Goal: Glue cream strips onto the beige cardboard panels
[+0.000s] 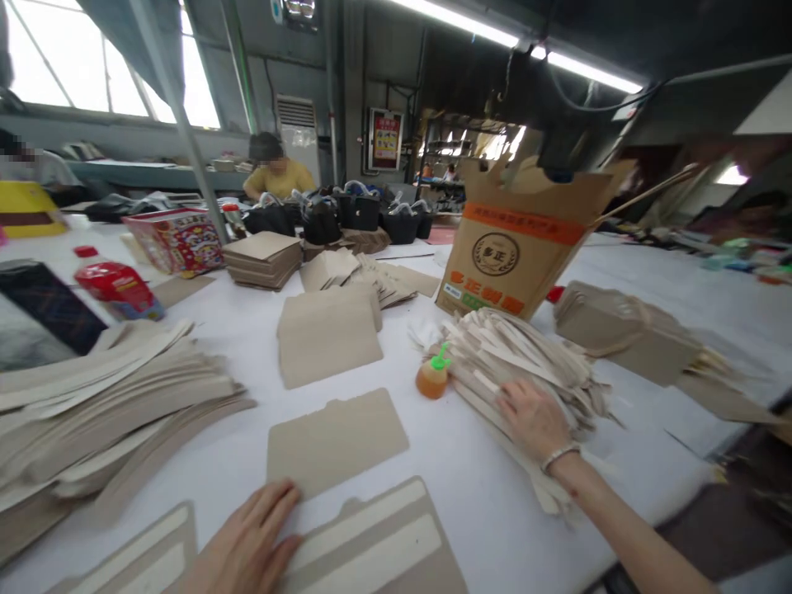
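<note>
My left hand (251, 540) lies low in the view with its fingers stretched out. Its fingertips touch the near corner of a plain grey-beige panel (337, 441). Beside its thumb is another panel with pale strips (377, 540) across it; a similar striped panel (145, 557) lies to the left. My right hand (535, 417), with a bracelet at the wrist, rests on a loose bundle of long beige strips (513, 342). Its fingers are bent together around a strip; the thumb is hidden. Left of the bundle stands a small bottle of amber liquid (431, 379) with a green nozzle.
A stack of plain panels (327, 334) lies mid-table. Long curved strips (117, 412) are heaped at left, near a red bottle (117, 285). A cardboard box (504, 247) stands behind the bundle, with grey pieces (624, 326) to its right. A person (278, 169) sits across the table.
</note>
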{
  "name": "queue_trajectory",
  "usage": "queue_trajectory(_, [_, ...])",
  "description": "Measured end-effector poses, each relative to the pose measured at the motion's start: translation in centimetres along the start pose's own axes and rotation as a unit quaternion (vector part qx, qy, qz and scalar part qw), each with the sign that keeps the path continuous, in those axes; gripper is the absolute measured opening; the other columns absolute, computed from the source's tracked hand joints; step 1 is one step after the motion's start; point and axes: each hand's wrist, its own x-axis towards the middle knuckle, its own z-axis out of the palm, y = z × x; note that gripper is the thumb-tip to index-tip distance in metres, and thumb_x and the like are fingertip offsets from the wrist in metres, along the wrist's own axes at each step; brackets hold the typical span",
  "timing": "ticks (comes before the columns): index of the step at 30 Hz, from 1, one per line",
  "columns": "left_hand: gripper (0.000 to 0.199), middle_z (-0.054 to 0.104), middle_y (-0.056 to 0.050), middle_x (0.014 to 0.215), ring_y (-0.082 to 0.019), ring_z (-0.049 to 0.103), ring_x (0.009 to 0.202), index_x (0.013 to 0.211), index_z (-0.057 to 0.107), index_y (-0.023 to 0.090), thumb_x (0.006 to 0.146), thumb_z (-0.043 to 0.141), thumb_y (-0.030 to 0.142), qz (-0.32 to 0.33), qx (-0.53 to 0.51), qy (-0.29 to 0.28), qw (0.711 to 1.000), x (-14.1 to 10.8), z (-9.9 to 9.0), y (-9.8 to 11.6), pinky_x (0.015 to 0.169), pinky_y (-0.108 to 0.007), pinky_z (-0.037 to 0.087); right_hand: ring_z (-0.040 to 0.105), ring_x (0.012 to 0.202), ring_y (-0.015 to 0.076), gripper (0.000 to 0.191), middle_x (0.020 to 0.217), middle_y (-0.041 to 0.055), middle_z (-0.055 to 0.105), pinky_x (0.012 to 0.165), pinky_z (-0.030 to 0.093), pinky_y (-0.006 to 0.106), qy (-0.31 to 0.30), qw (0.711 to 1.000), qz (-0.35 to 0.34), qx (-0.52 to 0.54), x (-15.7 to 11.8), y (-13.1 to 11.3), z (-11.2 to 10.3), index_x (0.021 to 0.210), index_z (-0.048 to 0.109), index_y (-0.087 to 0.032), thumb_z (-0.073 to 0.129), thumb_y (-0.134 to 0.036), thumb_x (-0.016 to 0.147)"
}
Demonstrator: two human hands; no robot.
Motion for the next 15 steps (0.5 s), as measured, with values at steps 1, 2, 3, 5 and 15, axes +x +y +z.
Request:
queue_trajectory(1, [0.031,0.062,-0.004,0.112,-0.019,0.062,0.097,0.113,0.057,0.021,0.087,0.048,0.037,-0.024,-0.018,-0.027,0.999,0.3,-0.8,0.4,0.079,-0.031,0.057,0.053,0.081,0.0243,0.015,0.085,0.0085,0.057,0.071,0.038,0.035,-0.006,1.0,-0.006,0.009,0.1,0.3,0.3,0.085,0.058,-0.016,0.045,-0.025,0.087])
queue_trajectory(2, [0.03,0.06,-0.004,0.114,-0.02,0.059,0.101,0.113,0.056,0.021,0.088,0.047,0.034,-0.052,-0.045,-0.072,0.995,0.6,-1.4,0.7,0.084,-0.034,0.055,0.054,0.08,0.0231,0.015,0.083,0.0073,0.058,0.07,0.038,0.034,-0.011,1.0,-0.012,0.019,0.2,0.6,0.6,0.083,0.057,-0.017,0.046,-0.026,0.087])
queue_trajectory(3, [0.029,0.058,-0.005,0.117,-0.02,0.057,0.105,0.114,0.055,0.021,0.089,0.045,0.033,-0.077,-0.077,-0.114,0.987,0.8,-1.8,0.9,0.089,-0.036,0.053,0.054,0.078,0.022,0.015,0.082,0.0061,0.058,0.069,0.039,0.033,-0.013,0.999,-0.015,0.028,0.3,0.8,0.9,0.082,0.057,-0.018,0.046,-0.028,0.086])
queue_trajectory(5, [0.028,0.055,-0.006,0.12,-0.021,0.051,0.112,0.115,0.053,0.02,0.091,0.042,0.031,-0.114,-0.13,-0.172,0.97,0.9,-2.2,1.1,0.096,-0.04,0.047,0.054,0.074,0.02,0.015,0.079,0.0042,0.058,0.066,0.038,0.031,-0.016,0.999,-0.018,0.039,0.3,1.1,1.4,0.081,0.056,-0.019,0.047,-0.029,0.085])
queue_trajectory(15, [0.027,0.052,-0.006,0.122,-0.022,0.048,0.112,0.115,0.051,0.022,0.093,0.039,0.031,-0.129,-0.179,-0.202,0.954,0.9,-2.6,0.6,0.097,-0.042,0.043,0.055,0.08,0.0254,0.022,0.079,0.01,0.06,0.072,0.036,0.036,0.105,0.991,-0.031,-0.074,-0.4,-0.2,-2.7,0.078,0.055,-0.017,0.038,-0.027,0.089])
